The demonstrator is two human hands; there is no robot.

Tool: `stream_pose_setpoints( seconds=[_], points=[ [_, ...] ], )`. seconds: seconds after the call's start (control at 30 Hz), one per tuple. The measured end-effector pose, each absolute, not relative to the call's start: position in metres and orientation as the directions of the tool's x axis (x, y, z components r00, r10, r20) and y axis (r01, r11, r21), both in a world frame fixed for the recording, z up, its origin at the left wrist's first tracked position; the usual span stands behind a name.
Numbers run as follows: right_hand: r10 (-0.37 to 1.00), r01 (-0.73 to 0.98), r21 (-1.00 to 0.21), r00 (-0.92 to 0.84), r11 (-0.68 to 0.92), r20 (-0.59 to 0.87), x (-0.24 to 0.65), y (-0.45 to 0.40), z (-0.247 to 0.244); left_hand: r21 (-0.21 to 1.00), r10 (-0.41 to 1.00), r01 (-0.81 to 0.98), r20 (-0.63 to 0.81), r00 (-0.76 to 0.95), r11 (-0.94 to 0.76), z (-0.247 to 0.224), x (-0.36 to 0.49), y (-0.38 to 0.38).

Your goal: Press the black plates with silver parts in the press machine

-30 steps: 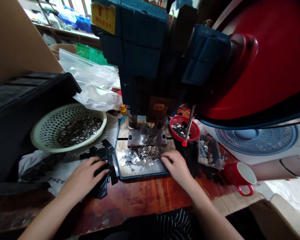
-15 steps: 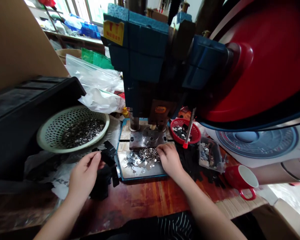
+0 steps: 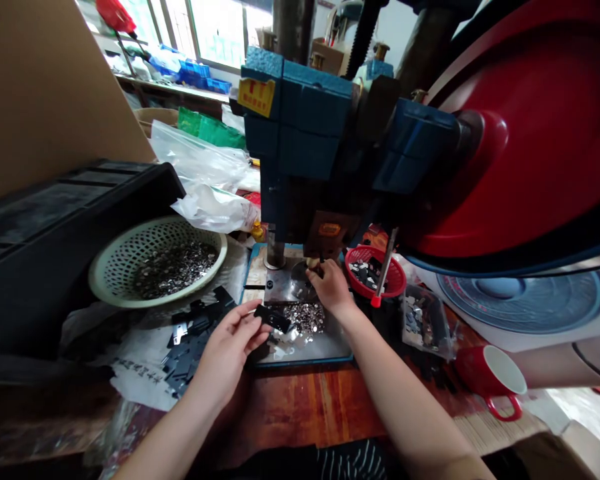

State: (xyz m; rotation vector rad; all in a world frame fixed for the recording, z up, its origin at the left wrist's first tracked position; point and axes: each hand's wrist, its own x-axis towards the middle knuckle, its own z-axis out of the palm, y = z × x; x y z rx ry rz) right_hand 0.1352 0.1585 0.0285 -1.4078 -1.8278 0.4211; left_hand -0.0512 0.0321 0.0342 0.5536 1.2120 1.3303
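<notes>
Press [image 3: 305,143]: stood upper centre, blue-bodied; its ram sat above the die block.
Worktop [image 3: 300,407]: ran across the lower frame.
Pale green basket [image 3: 111,273]: stood centre left, part-filled with small metal pieces.
Black pieces [image 3: 193,350]: lay piled left of the press; judged as stock left to work.
Right hand [image 3: 331,288]: reached to the die block under the ram; a grip could not be confirmed.
Left hand [image 3: 235,337]: fingers pinched on one black strip.
Die block [image 3: 280,288]: partly hidden.
Metal heap [image 3: 307,318]: lay before it, finished or not undetermined.
Black strip [image 3: 275,318]: held over the press bed at centre; judged not yet placed.
</notes>
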Motion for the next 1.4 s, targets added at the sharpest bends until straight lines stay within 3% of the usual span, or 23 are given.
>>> stream_pose_setpoints(
  seconds=[0.2, 0.53, 0.8, 0.93, 1.03, 1.3, 1.4],
  points=[
    [0.896, 0.604, -0.696, -0.072, 0.388, 0.437, 0.138, 0.122, 0.034, 0.867, 0.93, -0.441, -0.33, -0.162, 0.231, 0.04, -0.044, 0.03],
    [0.807, 0.331, -0.781, -0.481, 0.53, 0.344, 0.131, 0.078, 0.043, 0.837, 0.921, -0.464, -0.376, -0.105, 0.289, 0.046, -0.033, 0.031],
    [0.798, 0.282, -0.812, -0.506, 0.511, 0.327, 0.133, 0.077, 0.04, 0.791, 0.906, -0.512, -0.42, -0.055, 0.336, 0.047, -0.028, 0.029],
    [0.823, 0.308, -0.817, -0.474, 0.487, 0.312, 0.133, 0.073, 0.045, 0.754, 0.88, -0.493, -0.472, 0.053, 0.435, 0.045, -0.024, 0.026],
    [0.859, 0.315, -0.86, -0.455, 0.402, 0.234, 0.131, 0.071, 0.047, 0.749, 0.861, -0.456, -0.502, 0.082, 0.48, 0.041, -0.021, 0.023],
    [0.88, 0.265, -0.964, -0.46, 0.009, -0.118, 0.13, 0.074, 0.038, 0.821, 0.919, -0.464, -0.392, -0.036, 0.332, 0.036, -0.028, 0.028],
    [0.854, 0.113, -0.98, -0.482, -0.164, -0.199, 0.127, 0.07, 0.038, 0.853, 0.924, -0.392, -0.381, -0.017, 0.345, 0.037, -0.027, 0.032]
  ],
)
